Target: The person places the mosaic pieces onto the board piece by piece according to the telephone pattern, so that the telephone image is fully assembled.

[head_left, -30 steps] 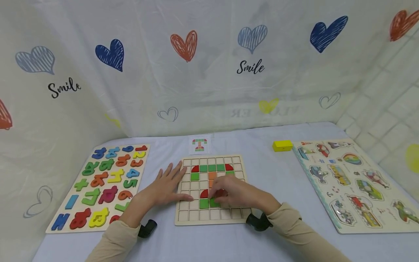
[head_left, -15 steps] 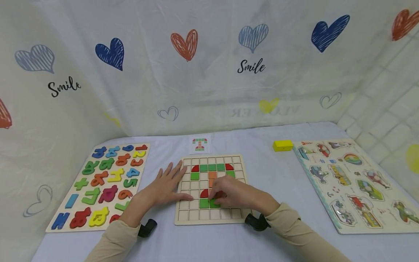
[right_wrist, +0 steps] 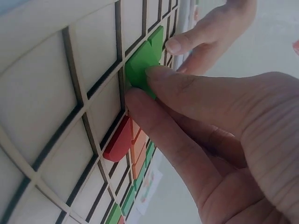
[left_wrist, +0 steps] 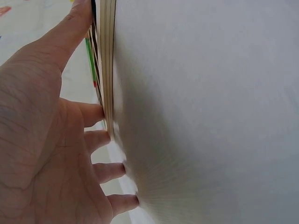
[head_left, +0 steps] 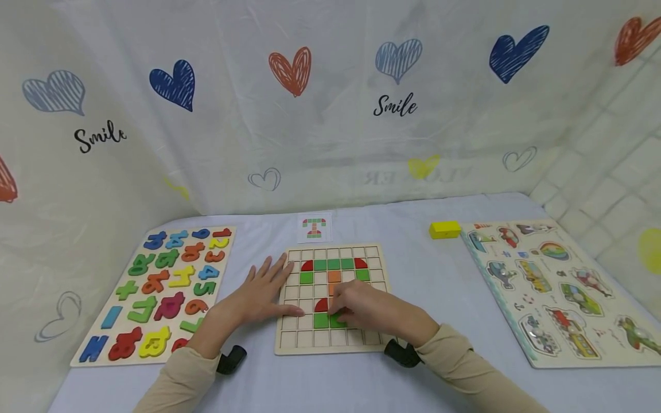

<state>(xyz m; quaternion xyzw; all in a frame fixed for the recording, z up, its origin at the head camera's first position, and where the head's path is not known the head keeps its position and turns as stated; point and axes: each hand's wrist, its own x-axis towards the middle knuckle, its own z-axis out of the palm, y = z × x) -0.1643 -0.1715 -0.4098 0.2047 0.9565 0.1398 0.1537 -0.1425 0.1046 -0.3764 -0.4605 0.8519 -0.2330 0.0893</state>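
In the head view, a wooden grid board (head_left: 289,340) lies mid-table with green, red and orange tiles in its cells. My left hand (head_left: 263,292) rests on its left side, fingers spread and thumb over the near cells; the left wrist view shows the fingertips (left_wrist: 107,172) at the board's edge. My right hand (head_left: 369,307) is over the lower middle cells. Its thumb and forefinger pinch a green square tile (right_wrist: 139,63), which looks slightly tilted at its cell. Beside it sit another green tile (head_left: 321,320) and a red rounded tile (head_left: 321,305). Another red tile (right_wrist: 119,142) shows in the right wrist view.
Behind the board lies a pattern card (head_left: 314,228). On the left is a letter-and-number puzzle board (head_left: 111,298), on the right a picture puzzle board (head_left: 521,321). A yellow block (head_left: 444,230) stands at the back right. A white curtain (head_left: 335,137) hangs behind the table.
My right hand has shifted very slightly over the same cells, covering the red tile glimpsed beneath it before. The left hand stays in place.
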